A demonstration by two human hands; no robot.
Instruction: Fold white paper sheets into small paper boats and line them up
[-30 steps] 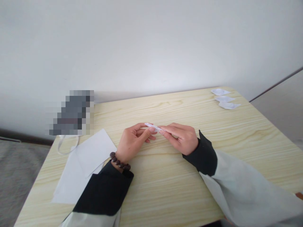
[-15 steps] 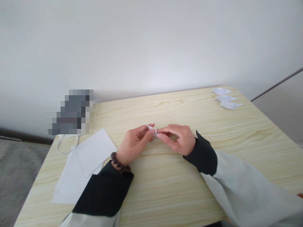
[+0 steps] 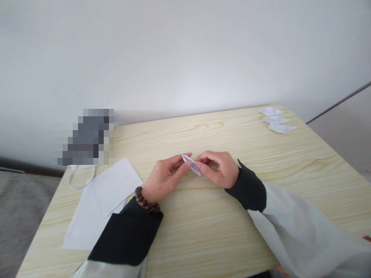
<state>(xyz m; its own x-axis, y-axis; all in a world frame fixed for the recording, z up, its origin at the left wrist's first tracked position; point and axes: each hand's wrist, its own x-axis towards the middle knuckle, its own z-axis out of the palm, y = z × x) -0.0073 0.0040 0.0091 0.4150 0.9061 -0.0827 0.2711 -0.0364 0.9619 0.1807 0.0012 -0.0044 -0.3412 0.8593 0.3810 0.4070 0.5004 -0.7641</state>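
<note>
A small folded piece of white paper (image 3: pixel 194 167), narrow and pointed, is held slightly above the middle of the table. My left hand (image 3: pixel 165 175) pinches its left part between thumb and fingers. On the other side, my right hand (image 3: pixel 218 168) grips the paper's right part with the thumb in front. The fingertips behind the paper are partly hidden. Three folded white paper shapes (image 3: pixel 282 128), pointed at the ends, lie in a row at the table's far right corner.
Flat white paper sheets (image 3: pixel 116 185) overlap on the left of the wood-grain table (image 3: pixel 208 231). A white cable loop (image 3: pixel 82 187) lies beyond them, by a blurred-out dark object (image 3: pixel 87 135). A pale wall (image 3: pixel 185 58) rises behind the table.
The folded paper has turned between my fingers, so more of its long face shows and its lower end points toward me. Both hands stay almost in place.
</note>
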